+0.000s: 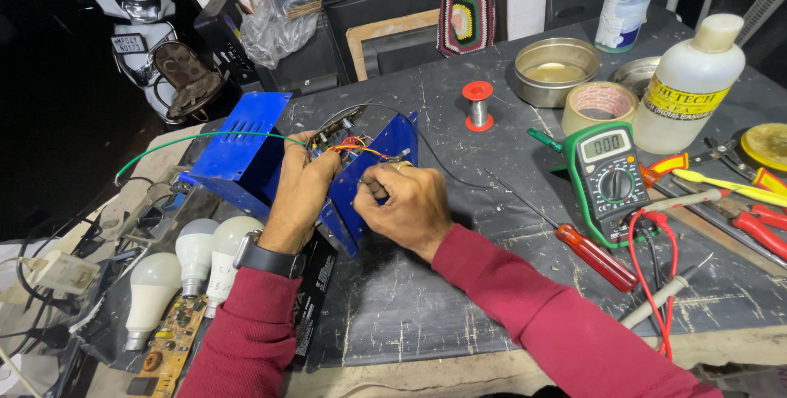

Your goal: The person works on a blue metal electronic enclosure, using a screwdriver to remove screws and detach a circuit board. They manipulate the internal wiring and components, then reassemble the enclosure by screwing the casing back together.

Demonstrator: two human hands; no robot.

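We are bracing the blue metal case point(246, 148) with our left hand point(302, 193) closed on it — our right hand point(407, 205) is pinching its coloured wires point(358, 148), steadying them.

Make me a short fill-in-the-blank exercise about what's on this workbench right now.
1. Both hands, left hand and right hand, work inside an open metal case coloured ____.
2. The screwdriver has a ____ handle.
3. The multimeter sits in a ____ cover.
4. Three white ____ lie beside the left forearm.

Missing words: blue; red; green; bulbs
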